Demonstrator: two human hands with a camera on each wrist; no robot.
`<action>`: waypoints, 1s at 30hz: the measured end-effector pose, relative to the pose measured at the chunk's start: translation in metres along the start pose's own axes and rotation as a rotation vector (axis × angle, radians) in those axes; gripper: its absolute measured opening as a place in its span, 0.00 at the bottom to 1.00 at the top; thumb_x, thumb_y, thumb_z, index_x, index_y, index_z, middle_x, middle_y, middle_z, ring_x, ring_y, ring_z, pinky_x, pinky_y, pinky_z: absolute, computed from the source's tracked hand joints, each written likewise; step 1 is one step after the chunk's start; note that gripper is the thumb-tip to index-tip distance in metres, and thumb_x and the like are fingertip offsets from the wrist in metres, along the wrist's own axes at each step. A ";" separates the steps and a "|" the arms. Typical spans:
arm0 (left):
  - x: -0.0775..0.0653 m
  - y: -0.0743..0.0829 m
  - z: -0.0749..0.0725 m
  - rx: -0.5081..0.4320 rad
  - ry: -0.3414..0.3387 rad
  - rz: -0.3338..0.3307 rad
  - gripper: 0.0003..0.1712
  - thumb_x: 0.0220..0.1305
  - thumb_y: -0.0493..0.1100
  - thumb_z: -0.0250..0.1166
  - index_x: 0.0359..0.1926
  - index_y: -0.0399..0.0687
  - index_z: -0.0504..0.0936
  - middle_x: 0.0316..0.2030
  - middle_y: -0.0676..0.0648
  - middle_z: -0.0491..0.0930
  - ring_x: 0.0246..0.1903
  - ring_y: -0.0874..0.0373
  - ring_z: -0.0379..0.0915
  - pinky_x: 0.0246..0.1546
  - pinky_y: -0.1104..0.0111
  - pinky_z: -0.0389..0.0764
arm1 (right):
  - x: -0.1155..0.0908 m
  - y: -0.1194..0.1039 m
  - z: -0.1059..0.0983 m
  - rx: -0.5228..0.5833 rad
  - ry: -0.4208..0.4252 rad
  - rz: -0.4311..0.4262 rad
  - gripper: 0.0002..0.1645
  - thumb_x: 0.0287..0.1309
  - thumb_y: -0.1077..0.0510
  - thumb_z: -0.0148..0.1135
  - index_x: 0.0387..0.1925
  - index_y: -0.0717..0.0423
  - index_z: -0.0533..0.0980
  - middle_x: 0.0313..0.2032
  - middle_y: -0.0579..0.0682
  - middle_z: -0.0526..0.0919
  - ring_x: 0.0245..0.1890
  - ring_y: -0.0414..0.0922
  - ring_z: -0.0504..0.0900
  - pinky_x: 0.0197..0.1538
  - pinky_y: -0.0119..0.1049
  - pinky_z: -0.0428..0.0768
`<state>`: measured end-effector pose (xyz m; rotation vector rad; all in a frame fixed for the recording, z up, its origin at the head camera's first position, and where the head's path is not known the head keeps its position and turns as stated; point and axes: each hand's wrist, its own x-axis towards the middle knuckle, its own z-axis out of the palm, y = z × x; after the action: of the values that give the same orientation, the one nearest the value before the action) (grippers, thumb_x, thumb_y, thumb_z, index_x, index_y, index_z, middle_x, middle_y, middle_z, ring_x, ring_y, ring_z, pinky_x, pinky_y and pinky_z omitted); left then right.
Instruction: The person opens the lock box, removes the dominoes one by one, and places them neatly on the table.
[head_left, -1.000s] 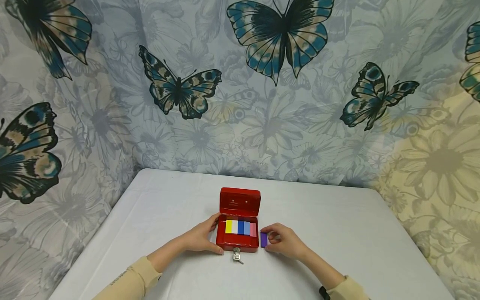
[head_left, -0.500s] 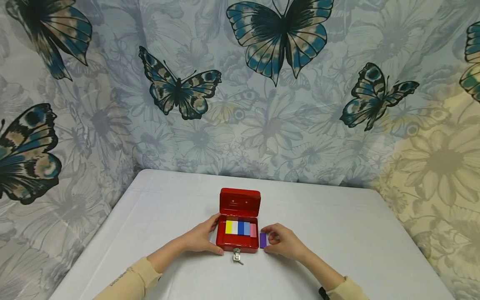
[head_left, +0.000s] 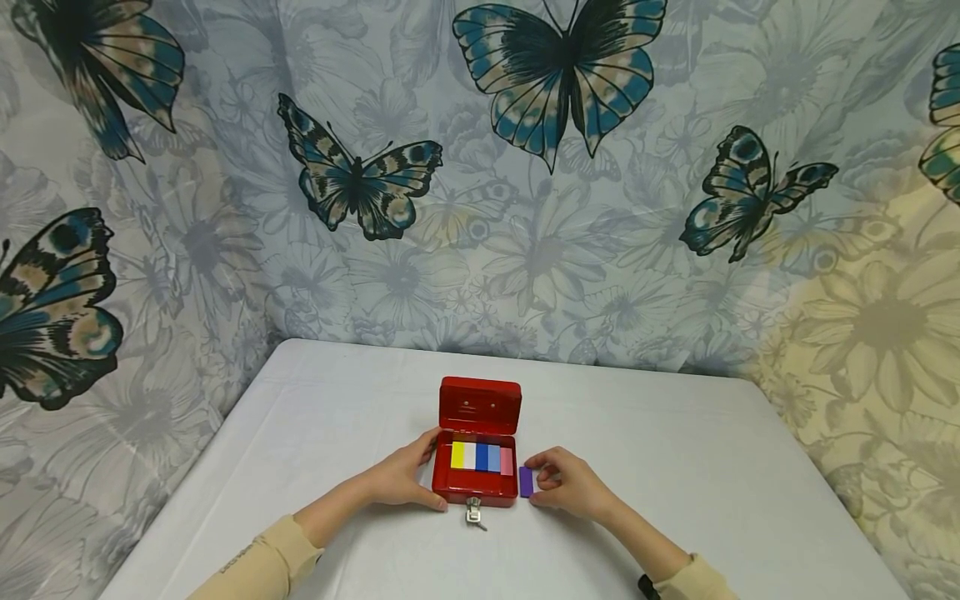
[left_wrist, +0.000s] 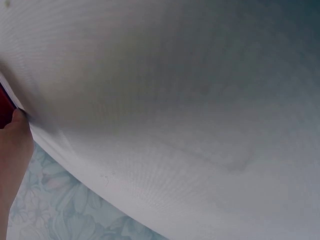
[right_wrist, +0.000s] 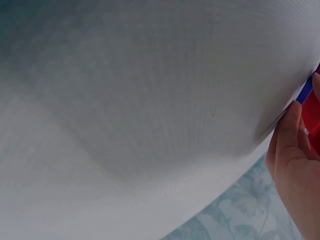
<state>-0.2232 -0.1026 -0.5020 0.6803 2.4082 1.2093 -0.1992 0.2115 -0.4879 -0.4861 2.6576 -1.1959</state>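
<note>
A red metal cash box (head_left: 453, 481) stands with its lid (head_left: 480, 406) raised. Inside lie several coloured blocks side by side: yellow (head_left: 457, 455), white (head_left: 469, 456), dark blue (head_left: 482, 457), light blue (head_left: 493, 457) and pink (head_left: 506, 462). My left hand (head_left: 402, 473) holds the box's left side, thumb at the front corner and fingers toward the hinge. Just right of the box, my right hand (head_left: 567, 486) pinches a purple block (head_left: 527, 482) by its two ends, between thumb and fingers. In the right wrist view that block (right_wrist: 304, 92) lies along the red box wall.
A small silver padlock (head_left: 473, 515), apparently with a key in it, hangs at the box's front. White cloth covers the table (head_left: 637, 425). Behind it is a butterfly-print backdrop (head_left: 540, 275).
The purple block has shifted slightly left, closer to the box, with the right hand still at its ends. The left hand and the box have stayed put.
</note>
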 end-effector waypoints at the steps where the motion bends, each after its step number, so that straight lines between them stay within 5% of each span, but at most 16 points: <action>1: 0.000 0.000 0.000 0.000 0.000 -0.001 0.64 0.46 0.50 0.79 0.75 0.42 0.48 0.71 0.40 0.59 0.67 0.45 0.60 0.64 0.54 0.68 | 0.000 0.000 0.000 0.000 -0.001 0.000 0.25 0.46 0.64 0.76 0.49 0.61 0.78 0.40 0.51 0.76 0.38 0.46 0.76 0.41 0.33 0.84; 30: -0.001 0.001 -0.001 -0.001 -0.003 -0.010 0.65 0.46 0.51 0.79 0.75 0.43 0.47 0.72 0.39 0.56 0.67 0.43 0.60 0.64 0.53 0.68 | 0.000 0.003 -0.001 0.033 -0.012 0.002 0.29 0.46 0.61 0.77 0.51 0.61 0.77 0.41 0.51 0.78 0.38 0.46 0.76 0.41 0.30 0.83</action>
<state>-0.2226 -0.1035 -0.5007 0.6680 2.4055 1.2053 -0.1999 0.2141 -0.4896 -0.4840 2.6236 -1.2302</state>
